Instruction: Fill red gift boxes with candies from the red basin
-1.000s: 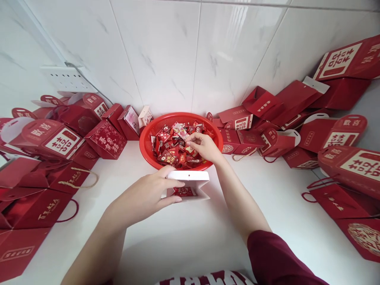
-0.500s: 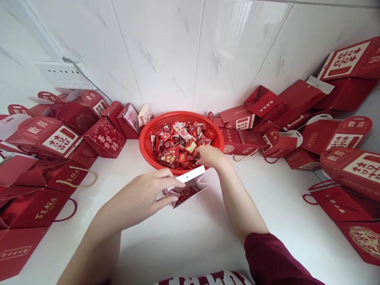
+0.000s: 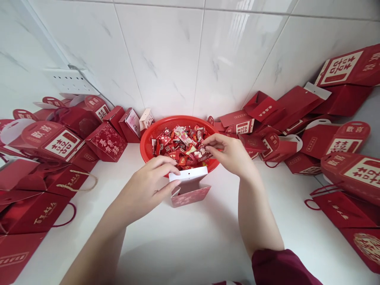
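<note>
My left hand [image 3: 147, 188] pinches the white-backed flap of a small reddish-pink gift box [image 3: 191, 197], thumb below and fingers above. The box stands on the white surface with its top open, and most of its inside is hidden from me. Over the right side of a red plastic basket [image 3: 145, 144], my right hand [image 3: 234, 156] grips a dark red wrapped candy [image 3: 203, 153] between thumb and fingertips. Many wrapped candies [image 3: 172, 147] in red, pink and yellow are heaped in the basket, just behind the box.
Red gift boxes [image 3: 61, 144] crowd the left side, some with cord handles. More red boxes [image 3: 346, 138] are stacked along the right. A tiled wall [image 3: 166, 59] rises behind the basket, with a socket strip [image 3: 73, 82] and cable at left.
My right hand has lifted from the heap and drawn right, with a dark red candy now visible in its fingers. The box has tilted, showing more of its pink front. The view has shifted slightly.
</note>
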Motion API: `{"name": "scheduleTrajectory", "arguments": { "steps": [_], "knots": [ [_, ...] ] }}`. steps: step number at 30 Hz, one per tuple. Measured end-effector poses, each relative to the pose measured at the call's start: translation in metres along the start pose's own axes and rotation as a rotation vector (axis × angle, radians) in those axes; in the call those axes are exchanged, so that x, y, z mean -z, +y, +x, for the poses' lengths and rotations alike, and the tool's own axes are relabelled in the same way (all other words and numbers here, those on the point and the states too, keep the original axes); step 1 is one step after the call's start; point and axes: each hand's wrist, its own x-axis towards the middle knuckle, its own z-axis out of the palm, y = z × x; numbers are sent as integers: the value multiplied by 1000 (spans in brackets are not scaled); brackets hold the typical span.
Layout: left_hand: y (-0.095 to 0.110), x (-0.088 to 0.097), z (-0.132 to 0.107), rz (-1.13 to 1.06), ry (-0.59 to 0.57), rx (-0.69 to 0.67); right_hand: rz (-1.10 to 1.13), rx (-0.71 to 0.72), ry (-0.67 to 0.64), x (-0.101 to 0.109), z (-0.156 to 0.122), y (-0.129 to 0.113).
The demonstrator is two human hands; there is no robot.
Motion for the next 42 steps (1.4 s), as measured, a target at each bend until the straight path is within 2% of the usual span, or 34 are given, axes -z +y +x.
{"name": "scheduleTrajectory", "arguments": {
  "steps": [3,6,9,12,14,16,19,21,26,31,34,42],
  "knots": [
    [7,-4,2,-92,154,25,245,68,34,-3,-16,-23],
    [12,-9,3,-237,219,-7,382,110,-22,-9,-30,-43],
    [15,-11,2,-326,252,-76,367,188,-108,-11,-38,-53],
    [14,-8,0,-271,283,-134,247,283,-160,-5,-41,-53],
    [12,-8,0,-202,240,-107,159,331,-118,0,-43,-51],
    [8,-10,2,-93,148,-79,89,345,-11,4,-44,-50],
    [3,-15,7,34,17,-104,48,316,138,9,-46,-50],
    [2,-18,10,37,-69,-125,33,306,192,11,-47,-50],
    [9,-15,8,22,-314,-137,-6,340,235,13,-47,-51],
    [11,-13,2,-91,-491,-173,-14,377,234,14,-46,-53],
    [8,-13,3,-143,-529,-173,-20,379,240,14,-47,-52],
    [3,-9,6,-159,-500,-110,14,398,168,13,-48,-51]
  ]
}}
